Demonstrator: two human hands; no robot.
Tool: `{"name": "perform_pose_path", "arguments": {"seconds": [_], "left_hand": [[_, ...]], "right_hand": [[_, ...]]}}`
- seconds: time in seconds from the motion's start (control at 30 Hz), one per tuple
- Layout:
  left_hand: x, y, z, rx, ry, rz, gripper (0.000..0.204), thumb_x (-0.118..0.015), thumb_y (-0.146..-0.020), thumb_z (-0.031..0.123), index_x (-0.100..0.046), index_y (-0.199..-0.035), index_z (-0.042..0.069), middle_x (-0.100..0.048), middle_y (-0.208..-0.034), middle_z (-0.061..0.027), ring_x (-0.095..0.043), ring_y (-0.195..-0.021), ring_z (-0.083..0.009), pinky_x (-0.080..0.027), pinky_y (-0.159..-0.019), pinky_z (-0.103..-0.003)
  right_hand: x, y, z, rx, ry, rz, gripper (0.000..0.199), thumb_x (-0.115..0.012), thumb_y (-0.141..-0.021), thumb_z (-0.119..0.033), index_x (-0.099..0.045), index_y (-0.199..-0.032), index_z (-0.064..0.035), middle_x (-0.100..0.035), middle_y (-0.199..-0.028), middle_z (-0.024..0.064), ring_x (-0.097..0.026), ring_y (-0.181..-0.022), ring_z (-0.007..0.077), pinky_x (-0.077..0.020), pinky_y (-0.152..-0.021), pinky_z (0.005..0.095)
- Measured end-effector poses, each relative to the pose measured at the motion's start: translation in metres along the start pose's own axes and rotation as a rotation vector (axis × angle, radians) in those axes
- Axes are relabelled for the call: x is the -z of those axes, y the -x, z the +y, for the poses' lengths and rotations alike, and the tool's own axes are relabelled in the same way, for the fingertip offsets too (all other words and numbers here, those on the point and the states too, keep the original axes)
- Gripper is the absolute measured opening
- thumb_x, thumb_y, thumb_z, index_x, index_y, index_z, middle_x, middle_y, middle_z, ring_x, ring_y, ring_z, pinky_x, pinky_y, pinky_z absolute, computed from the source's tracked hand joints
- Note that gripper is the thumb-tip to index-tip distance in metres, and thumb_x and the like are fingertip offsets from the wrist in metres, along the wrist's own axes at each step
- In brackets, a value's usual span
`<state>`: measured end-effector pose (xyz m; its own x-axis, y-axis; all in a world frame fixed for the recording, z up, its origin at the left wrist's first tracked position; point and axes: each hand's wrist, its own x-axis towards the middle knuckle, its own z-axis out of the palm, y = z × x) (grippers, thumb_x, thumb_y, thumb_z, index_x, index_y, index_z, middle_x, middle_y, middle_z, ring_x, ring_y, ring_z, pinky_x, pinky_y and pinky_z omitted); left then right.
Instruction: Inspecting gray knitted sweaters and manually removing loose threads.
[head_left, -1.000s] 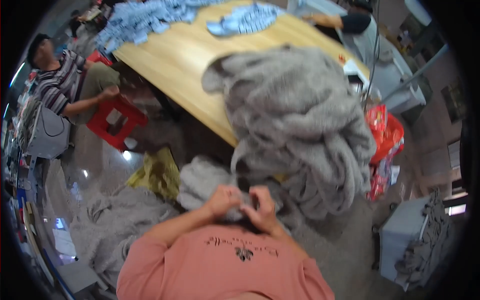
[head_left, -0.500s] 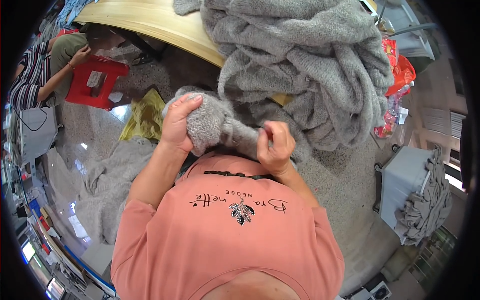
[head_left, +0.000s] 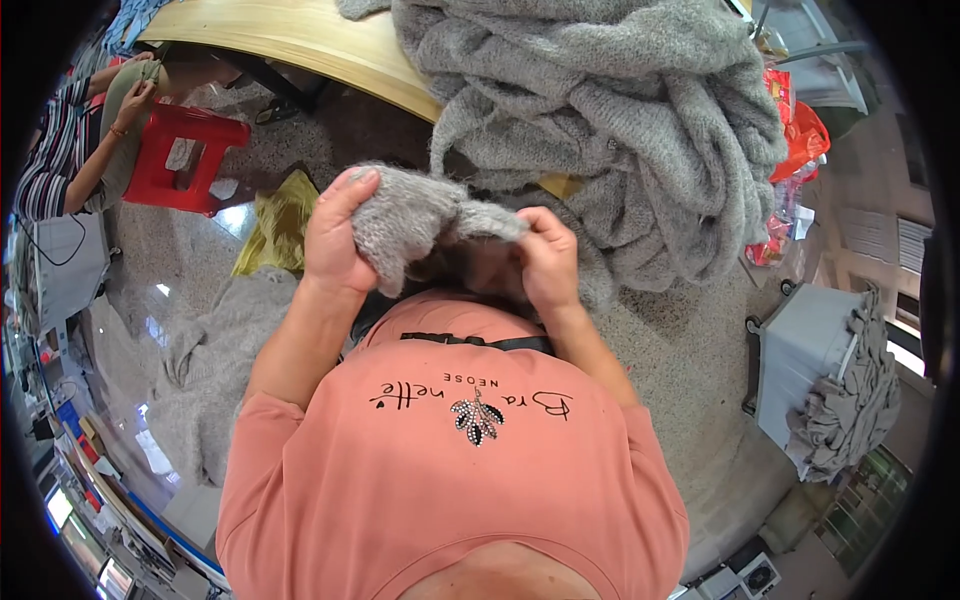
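Head view: a big heap of fuzzy grey knitted cloth (head_left: 610,130) sits on a light brown wooden table (head_left: 310,40) and spills over the edge closest to the person. Near the heap, in front of it and to its left, the person holds up a small fuzzy grey knitted piece (head_left: 405,215). It is stretched between two bare hands. The left hand (head_left: 335,235) grips the wide end, its thumb pressed down on top of the cloth. The right hand (head_left: 550,260), nearer to the heap, pinches the thin end. Its fingers are curled in, so I cannot tell which ones do the pinching.

The person has on a pink short-sleeved shirt (head_left: 440,490) with a black strap (head_left: 480,343) across it, in front of the heap. Left of the heap and lower down, a crumpled yellow bag or cloth (head_left: 275,225) lies on the floor, with a loose grey knitted cloth (head_left: 225,330) next to it. Farther left of the heap is a red plastic stool (head_left: 190,185), and beside that sits a co-worker in a striped shirt (head_left: 50,165). Just right of the heap are some shiny red plastic bags (head_left: 802,140). Below those bags, to the right of the heap, a pale grey cart on wheels (head_left: 800,365) has rumpled grey cloth (head_left: 850,410) in it.
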<state>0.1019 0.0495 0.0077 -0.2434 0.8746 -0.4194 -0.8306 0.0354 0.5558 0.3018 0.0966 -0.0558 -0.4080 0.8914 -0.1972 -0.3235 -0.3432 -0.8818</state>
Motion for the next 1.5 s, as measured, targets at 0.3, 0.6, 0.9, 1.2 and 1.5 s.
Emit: {"name": "perform_pose_path", "arguments": {"seconds": [0.3, 0.6, 0.9, 1.2, 1.5], "left_hand": [[0.025, -0.011, 0.005, 0.059, 0.073, 0.079, 0.010, -0.050, -0.084, 0.011, -0.053, -0.086, 0.002, -0.060, -0.083, -0.0122, -0.061, -0.077, -0.0249, -0.051, -0.070, -0.039], [0.026, -0.011, 0.005, 0.103, 0.070, 0.037, 0.013, -0.049, -0.083, 0.010, -0.055, -0.088, 0.000, -0.061, -0.085, -0.0140, -0.061, -0.078, -0.0256, -0.051, -0.070, -0.039], [0.024, -0.005, 0.003, -0.030, -0.077, -0.011, 0.016, -0.049, -0.078, 0.002, -0.053, -0.092, -0.003, -0.060, -0.087, -0.0146, -0.060, -0.079, -0.0234, -0.051, -0.072, -0.037], [0.000, 0.005, -0.034, 0.077, -0.335, -0.149, 0.012, -0.061, -0.072, -0.007, -0.059, -0.082, -0.001, -0.062, -0.075, -0.0062, -0.058, -0.061, -0.0098, -0.049, -0.058, -0.023], [0.005, 0.002, -0.042, 0.167, -0.423, -0.229, 0.004, -0.061, -0.077, 0.000, -0.060, -0.081, 0.000, -0.059, -0.069, -0.0008, -0.053, -0.061, -0.0047, -0.043, -0.053, -0.018]], "right_hand": [[0.023, 0.025, -0.040, 0.140, 0.845, -0.236, 0.028, -0.054, -0.064, 0.001, -0.047, -0.092, 0.0002, -0.051, -0.075, 0.0024, -0.046, -0.063, 0.0070, -0.0390, -0.058, 0.0200], [0.027, 0.020, -0.040, 0.288, 0.926, -0.064, 0.016, -0.056, -0.073, 0.003, -0.056, -0.089, 0.0028, -0.056, -0.071, 0.0069, -0.050, -0.061, 0.0090, -0.0406, -0.055, 0.0224], [0.020, 0.015, -0.044, 0.431, 1.052, -0.243, 0.020, -0.053, -0.067, 0.008, -0.056, -0.086, 0.0020, -0.059, -0.077, 0.0131, -0.059, -0.066, 0.0231, -0.0449, -0.060, 0.0271], [-0.014, 0.017, -0.043, 0.818, 0.920, -0.490, 0.027, -0.053, -0.059, 0.011, -0.059, -0.083, -0.0001, -0.061, -0.077, 0.0134, -0.062, -0.064, 0.0246, -0.0487, -0.054, 0.0294], [-0.017, 0.016, -0.036, 0.913, 0.935, -0.419, 0.030, -0.054, -0.053, 0.008, -0.058, -0.082, 0.0004, -0.060, -0.077, 0.0117, -0.060, -0.060, 0.0236, -0.0480, -0.050, 0.0283]]}}
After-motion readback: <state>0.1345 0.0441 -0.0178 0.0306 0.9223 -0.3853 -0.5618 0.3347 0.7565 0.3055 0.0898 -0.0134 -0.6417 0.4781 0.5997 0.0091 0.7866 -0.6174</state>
